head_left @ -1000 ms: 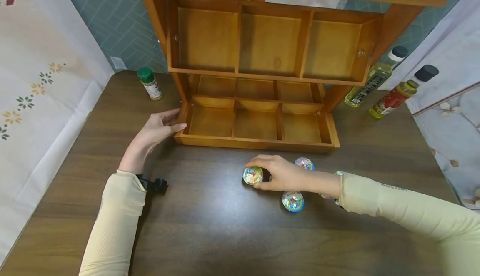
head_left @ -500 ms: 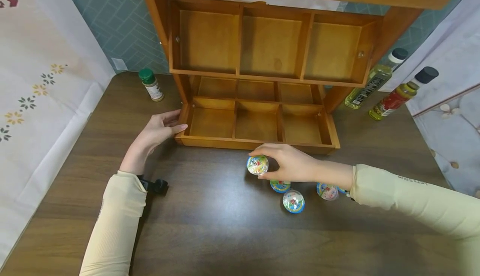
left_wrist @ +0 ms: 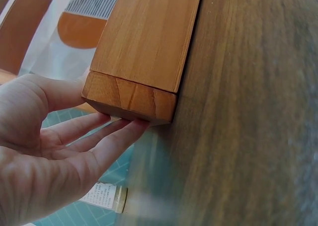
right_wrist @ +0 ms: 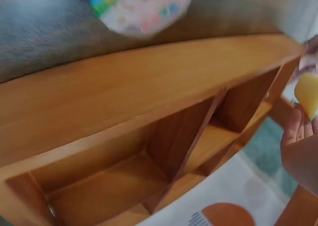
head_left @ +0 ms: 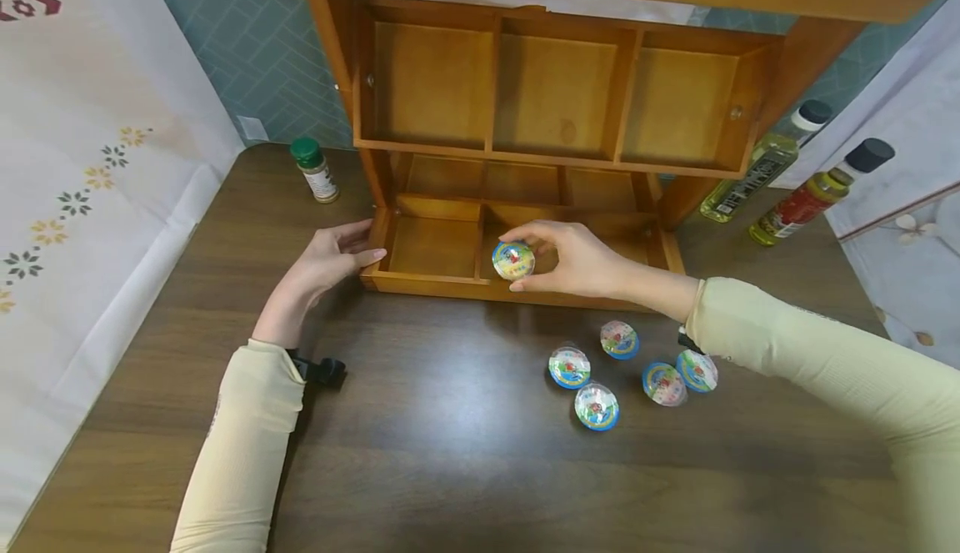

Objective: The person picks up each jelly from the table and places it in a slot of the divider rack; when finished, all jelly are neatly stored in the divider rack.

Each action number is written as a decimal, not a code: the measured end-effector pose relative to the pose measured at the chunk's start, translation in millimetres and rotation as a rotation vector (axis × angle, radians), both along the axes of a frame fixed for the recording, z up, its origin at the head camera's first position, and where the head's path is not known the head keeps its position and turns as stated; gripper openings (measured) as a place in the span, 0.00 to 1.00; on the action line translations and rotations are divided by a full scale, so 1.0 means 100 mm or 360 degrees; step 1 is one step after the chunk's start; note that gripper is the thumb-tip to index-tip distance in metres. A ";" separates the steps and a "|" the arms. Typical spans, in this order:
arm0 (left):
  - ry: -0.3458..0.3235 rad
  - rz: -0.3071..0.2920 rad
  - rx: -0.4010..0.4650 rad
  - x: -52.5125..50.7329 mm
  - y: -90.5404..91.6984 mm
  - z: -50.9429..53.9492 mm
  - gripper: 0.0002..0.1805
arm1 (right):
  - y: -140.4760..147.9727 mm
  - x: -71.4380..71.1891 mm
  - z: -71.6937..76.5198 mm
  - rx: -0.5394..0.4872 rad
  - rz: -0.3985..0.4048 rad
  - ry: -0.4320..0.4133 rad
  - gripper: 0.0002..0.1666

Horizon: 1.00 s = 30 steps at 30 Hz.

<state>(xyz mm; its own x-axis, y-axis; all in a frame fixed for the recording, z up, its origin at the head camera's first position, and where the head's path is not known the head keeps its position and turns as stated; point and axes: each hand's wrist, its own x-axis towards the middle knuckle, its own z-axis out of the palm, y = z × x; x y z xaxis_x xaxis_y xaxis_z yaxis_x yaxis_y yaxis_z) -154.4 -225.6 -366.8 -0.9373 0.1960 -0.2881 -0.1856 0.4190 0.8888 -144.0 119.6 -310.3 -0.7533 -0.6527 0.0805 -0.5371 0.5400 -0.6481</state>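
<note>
My right hand pinches a small jelly cup with a printed foil lid between thumb and fingers. It is over the middle part of the lower tray of a wooden shelf rack. In the right wrist view the cup's yellow body shows at the right edge. With my left hand I hold the left end of that tray, thumb on one side and fingers on the other; the left wrist view shows the wooden corner between them. Several more jelly cups lie on the table.
Above the lower tray sits an upper, tilted tray with 3 compartments. A green-capped seasoning jar stands left of the rack. Two oil bottles, one with a dark label and one with a red label, stand to its right.
My right hand has lifted the jelly cup off the table and carried it away from me, over the lower tray. The left hand keeps its hold on the tray's end.
</note>
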 end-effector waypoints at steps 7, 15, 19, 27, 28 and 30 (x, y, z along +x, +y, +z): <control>-0.0002 0.0006 0.0017 0.02 0.01 -0.01 0.36 | -0.19 -0.28 0.00 -0.0131 -0.0171 -0.0225 0.36; 0.0006 0.0022 0.0036 0.01 0.00 -0.01 0.36 | -0.53 -0.56 -0.12 0.0076 -0.0164 -0.0258 0.39; -0.0001 0.0028 0.0053 0.00 0.00 -0.02 0.36 | -0.76 -0.66 -0.12 0.0108 -0.0161 -0.0336 0.39; -0.0009 0.0062 0.0075 0.00 0.00 -0.04 0.36 | -1.15 -0.76 -0.20 0.0342 -0.0147 -0.0204 0.39; -0.0007 0.0061 0.0080 0.00 0.00 -0.04 0.36 | -1.19 -0.76 -0.21 0.0362 -0.0149 -0.0185 0.38; -0.0008 0.0061 0.0095 0.00 0.01 -0.05 0.36 | -1.25 -0.76 -0.24 0.0381 -0.0163 -0.0177 0.38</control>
<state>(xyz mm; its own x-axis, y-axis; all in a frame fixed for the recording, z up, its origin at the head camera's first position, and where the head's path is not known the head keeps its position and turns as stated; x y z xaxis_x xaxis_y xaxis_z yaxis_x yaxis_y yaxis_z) -154.8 -224.4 -371.3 -0.9429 0.1771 -0.2820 -0.2053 0.3579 0.9109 -219.8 -5.7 -334.2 -0.8118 -0.5634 -0.1536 -0.4047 0.7324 -0.5476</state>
